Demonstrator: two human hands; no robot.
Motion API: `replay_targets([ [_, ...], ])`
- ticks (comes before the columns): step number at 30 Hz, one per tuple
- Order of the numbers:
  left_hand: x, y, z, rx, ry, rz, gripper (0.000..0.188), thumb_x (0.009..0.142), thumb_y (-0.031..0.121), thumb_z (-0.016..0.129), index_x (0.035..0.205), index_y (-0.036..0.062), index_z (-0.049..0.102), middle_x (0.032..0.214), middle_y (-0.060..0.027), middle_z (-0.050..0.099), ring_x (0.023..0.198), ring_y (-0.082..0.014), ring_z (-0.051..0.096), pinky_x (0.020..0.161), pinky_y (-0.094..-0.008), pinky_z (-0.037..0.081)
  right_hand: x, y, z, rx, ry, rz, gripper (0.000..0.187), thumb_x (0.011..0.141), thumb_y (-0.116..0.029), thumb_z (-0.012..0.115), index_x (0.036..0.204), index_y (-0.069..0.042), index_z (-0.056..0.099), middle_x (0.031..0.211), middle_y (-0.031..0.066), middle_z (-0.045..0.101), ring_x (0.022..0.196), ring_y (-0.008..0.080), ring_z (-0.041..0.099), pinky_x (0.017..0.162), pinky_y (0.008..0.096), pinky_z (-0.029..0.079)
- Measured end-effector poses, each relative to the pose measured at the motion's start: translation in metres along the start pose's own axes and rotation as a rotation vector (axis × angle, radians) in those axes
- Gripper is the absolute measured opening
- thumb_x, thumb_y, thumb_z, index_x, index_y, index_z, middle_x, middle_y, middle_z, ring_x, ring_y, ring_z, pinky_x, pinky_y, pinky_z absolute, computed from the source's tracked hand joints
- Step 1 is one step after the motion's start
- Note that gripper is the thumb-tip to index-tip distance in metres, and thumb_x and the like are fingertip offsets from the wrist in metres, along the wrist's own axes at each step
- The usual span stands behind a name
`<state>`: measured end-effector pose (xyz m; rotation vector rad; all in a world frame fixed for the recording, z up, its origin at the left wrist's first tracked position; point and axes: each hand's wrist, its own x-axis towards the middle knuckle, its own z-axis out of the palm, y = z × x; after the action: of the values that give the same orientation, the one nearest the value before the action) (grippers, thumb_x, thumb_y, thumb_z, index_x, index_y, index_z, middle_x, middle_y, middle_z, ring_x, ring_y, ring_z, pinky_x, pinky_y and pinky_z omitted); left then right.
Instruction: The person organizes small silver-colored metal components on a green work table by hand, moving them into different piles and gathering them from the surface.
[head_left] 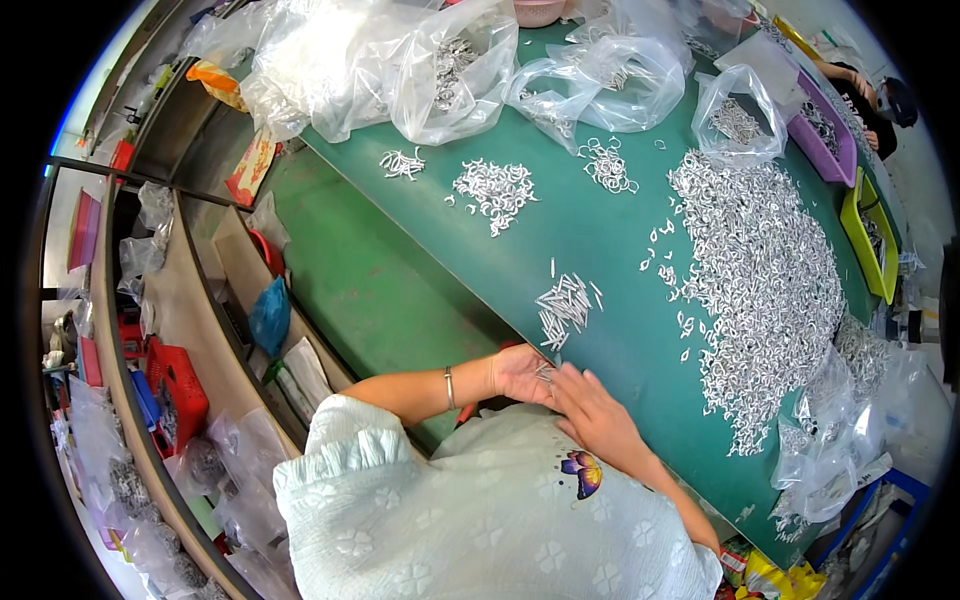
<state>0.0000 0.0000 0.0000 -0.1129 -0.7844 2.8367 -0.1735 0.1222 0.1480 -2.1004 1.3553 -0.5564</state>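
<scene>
Metal pieces (pixel 545 372), small and silvery, sit in the cupped palm of the left hand (pixel 520 375) at lower centre of the frame, right at the near edge of the green tabletop (pixel 610 250). Left hand is half-curled around them, palm turned up, a thin bracelet (pixel 449 387) on the wrist. Right hand (pixel 598 415) lies flat and open beside it, fingers (pixel 570 385) stretched toward the left palm and touching the pieces there; it grips nothing that I can see.

Just above the hands, a small bundle of straight silvery rods (pixel 565 305) lies on the tabletop, apart from the hands. Right of centre, a large heap of curved metal hooks (pixel 765 280) spreads down toward the lower right. Smaller piles: one at upper centre (pixel 495 190), one (pixel 607 165) further right, a tiny one (pixel 402 163) to the left.

Clear plastic bags (pixel 400 60) crowd the top edge, some with metal parts inside. Purple tray (pixel 825 135) and yellow tray (pixel 868 235) at the right rim. Another person's hand (pixel 858 88) at upper right. Person's pale flowered garment (pixel 480 510) with a butterfly motif (pixel 583 472) fills the bottom. Red basket (pixel 178 385) on shelving at lower left.
</scene>
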Motion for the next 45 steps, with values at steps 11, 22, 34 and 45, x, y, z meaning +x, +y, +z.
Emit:
replay_targets([
  [11, 0.006, -0.01, 0.05, 0.379, 0.158, -0.055, 0.077, 0.102, 0.051, 0.033, 0.143, -0.0155, 0.031, 0.145, -0.0387, 0.034, 0.137, -0.0495, 0.035, 0.116, -0.0532, 0.031, 0.061, 0.027, -0.028, -0.073, 0.406, 0.111, 0.051, 0.089, -0.013, 0.065, 0.135, 0.002, 0.05, 0.146, 0.0177, 0.046, 0.139, 0.0366, 0.039, 0.114, 0.051, 0.031],
  [22, 0.005, -0.016, 0.071, 0.449, 0.462, 0.126, 0.076, 0.101, 0.054, 0.035, 0.146, -0.0077, 0.032, 0.147, -0.0381, 0.032, 0.135, -0.0547, 0.034, 0.115, -0.0633, 0.023, 0.014, 0.016, -0.005, -0.117, 0.157, 0.19, 0.066, 0.083, -0.022, 0.072, 0.138, 0.004, 0.046, 0.148, 0.0206, 0.04, 0.14, 0.0381, 0.037, 0.113, 0.0516, 0.031],
  [34, -0.005, -0.002, 0.027, 0.128, 0.089, 0.063, 0.054, 0.104, 0.045, 0.035, 0.134, 0.0033, 0.05, 0.138, -0.0204, 0.053, 0.126, -0.0361, 0.054, 0.106, -0.0599, 0.04, 0.024, 0.003, -0.008, -0.108, 0.142, 0.014, 0.064, 0.082, -0.021, 0.073, 0.135, 0.005, 0.049, 0.147, 0.0191, 0.043, 0.138, 0.0354, 0.04, 0.112, 0.0475, 0.035],
  [45, -0.005, 0.003, 0.014, -0.001, -0.025, -0.01, 0.052, 0.104, 0.042, 0.034, 0.127, 0.0016, 0.057, 0.128, -0.0197, 0.06, 0.121, -0.0355, 0.057, 0.105, -0.0598, 0.041, -0.001, 0.001, -0.001, -0.032, -0.042, -0.08, 0.062, 0.083, -0.021, 0.072, 0.134, 0.005, 0.05, 0.146, 0.0179, 0.046, 0.138, 0.0336, 0.041, 0.113, 0.047, 0.035],
])
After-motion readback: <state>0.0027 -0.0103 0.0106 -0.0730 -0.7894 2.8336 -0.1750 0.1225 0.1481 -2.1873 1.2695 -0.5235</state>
